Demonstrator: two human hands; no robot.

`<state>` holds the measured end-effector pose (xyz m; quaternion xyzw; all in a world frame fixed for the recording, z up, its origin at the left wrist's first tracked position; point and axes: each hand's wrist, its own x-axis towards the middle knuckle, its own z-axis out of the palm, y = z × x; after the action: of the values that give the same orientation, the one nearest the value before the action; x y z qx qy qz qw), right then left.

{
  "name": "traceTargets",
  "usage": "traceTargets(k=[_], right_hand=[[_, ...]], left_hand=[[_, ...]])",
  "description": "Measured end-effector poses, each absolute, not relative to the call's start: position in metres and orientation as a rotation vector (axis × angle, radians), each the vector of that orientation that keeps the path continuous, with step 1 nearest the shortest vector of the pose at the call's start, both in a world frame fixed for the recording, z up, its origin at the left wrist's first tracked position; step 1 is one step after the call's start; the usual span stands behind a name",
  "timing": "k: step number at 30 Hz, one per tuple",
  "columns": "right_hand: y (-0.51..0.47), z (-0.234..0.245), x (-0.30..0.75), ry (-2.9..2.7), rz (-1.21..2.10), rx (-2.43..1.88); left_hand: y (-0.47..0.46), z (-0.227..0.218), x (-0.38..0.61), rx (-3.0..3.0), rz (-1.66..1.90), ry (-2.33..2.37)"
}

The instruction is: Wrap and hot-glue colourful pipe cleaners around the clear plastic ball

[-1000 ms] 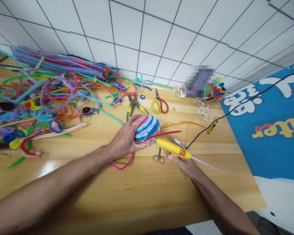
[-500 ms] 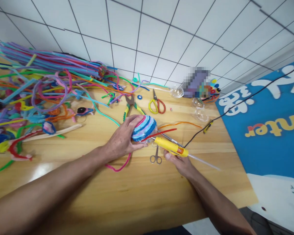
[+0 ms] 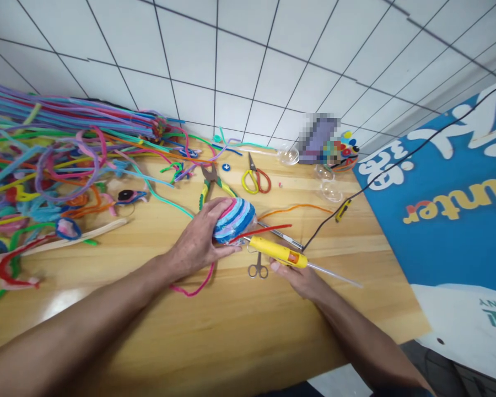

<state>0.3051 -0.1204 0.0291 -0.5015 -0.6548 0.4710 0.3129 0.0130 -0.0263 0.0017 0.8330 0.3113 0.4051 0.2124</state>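
Observation:
My left hand [image 3: 198, 237] is wrapped round a ball [image 3: 235, 220] striped with pink, blue and lilac pipe cleaners. A red pipe cleaner [image 3: 268, 231] sticks out from the ball's lower right side. In my right hand [image 3: 295, 274] is a yellow hot glue gun [image 3: 275, 251], its nozzle at the ball's lower right edge. A clear glue stick [image 3: 334, 275] juts from the gun's back end. Just below the gun lie small metal scissors [image 3: 258, 267]. Tweezers [image 3: 283, 234] rest behind it, partly covered.
Pliers [image 3: 210, 182] and yellow-and-red-handled scissors [image 3: 256, 175] lie beyond the ball. Tangled pipe cleaners [image 3: 70, 171] fill the left side. Clear plastic domes [image 3: 288, 154] stand near the tiled wall. The gun's black cord [image 3: 367, 187] runs right, past a yellow cutter [image 3: 344, 210].
The whole view has shifted slightly, so things on the table appear further left. Both hands keep their holds, with the glue gun's nozzle still at the ball.

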Motion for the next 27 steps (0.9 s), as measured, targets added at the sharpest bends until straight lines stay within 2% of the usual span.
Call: traceTargets(k=[16,27], right_hand=[[-0.124,0.02,0.311,-1.648,1.244,-1.461],[-0.124,0.031,0.304,-1.741,1.202,-1.368]], left_hand=[[-0.026,0.002,0.014,2.297,1.11,0.87],[-0.026,0.002,0.016,2.311,1.158,0.847]])
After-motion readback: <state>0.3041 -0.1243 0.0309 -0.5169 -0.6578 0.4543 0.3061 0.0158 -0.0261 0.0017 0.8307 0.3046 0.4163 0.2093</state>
